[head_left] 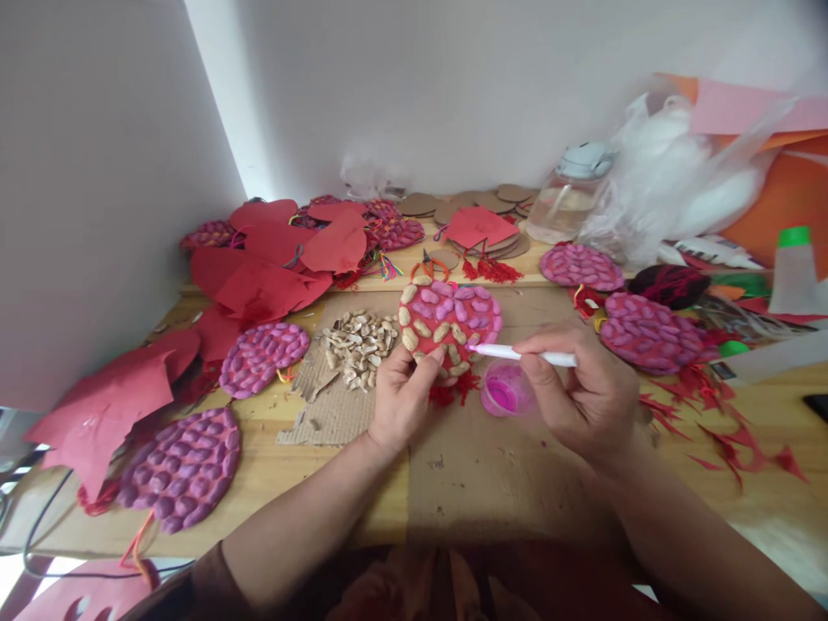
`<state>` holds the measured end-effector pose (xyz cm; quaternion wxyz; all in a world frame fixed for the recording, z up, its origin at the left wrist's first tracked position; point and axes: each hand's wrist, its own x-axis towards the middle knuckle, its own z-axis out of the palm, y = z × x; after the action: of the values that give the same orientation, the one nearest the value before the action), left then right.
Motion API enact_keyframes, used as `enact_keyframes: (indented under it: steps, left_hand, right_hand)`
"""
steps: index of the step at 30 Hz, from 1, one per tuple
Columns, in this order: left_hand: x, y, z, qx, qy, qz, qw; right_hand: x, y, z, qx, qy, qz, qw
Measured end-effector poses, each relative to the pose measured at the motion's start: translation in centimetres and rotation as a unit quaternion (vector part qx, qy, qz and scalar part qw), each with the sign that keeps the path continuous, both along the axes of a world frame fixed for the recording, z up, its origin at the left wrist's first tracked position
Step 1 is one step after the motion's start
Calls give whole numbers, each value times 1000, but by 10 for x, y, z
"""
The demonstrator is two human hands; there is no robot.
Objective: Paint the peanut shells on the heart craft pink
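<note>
My left hand (402, 398) grips the lower edge of a red heart-shaped piece (448, 321) covered with peanut shells, some painted pink and some bare tan. My right hand (582, 388) holds a white paintbrush (521, 354) whose tip touches the heart's lower right side. A small cup of pink paint (504, 390) stands on the table just under the brush, between my two hands. Red tassel threads (453, 392) hang below the heart.
A pile of bare peanut shells (359, 343) lies on cardboard at left. Finished pink shell hearts (185, 470) (262, 355) (650, 332) (579, 266) and red paper cutouts (278, 259) crowd the wooden table (730, 509). A glass jar (566, 203), plastic bag (673, 194) and glue bottle (794, 272) stand at back right.
</note>
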<state>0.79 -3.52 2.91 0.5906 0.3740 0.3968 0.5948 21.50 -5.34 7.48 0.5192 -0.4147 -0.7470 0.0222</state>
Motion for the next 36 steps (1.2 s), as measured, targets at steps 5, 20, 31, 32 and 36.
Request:
enact_keyframes:
  steps: [5, 20, 31, 32, 36]
  left_hand:
    - [0, 0, -5, 36, 34, 1, 999]
    - [0, 1, -5, 16, 46, 12, 999]
    - [0, 2, 0, -26, 4, 10, 1000]
    - [0, 2, 0, -25, 0, 9, 1000]
    - [0, 2, -2, -31, -11, 8, 999]
  right_hand:
    - [-8, 2, 6, 52, -39, 17, 998]
    - [-13, 0, 14, 84, -125, 9, 989]
    - [-13, 3, 12, 93, -116, 26, 988]
    - [-13, 3, 12, 94, -120, 26, 988]
    - [-12, 3, 12, 99, -122, 14, 987]
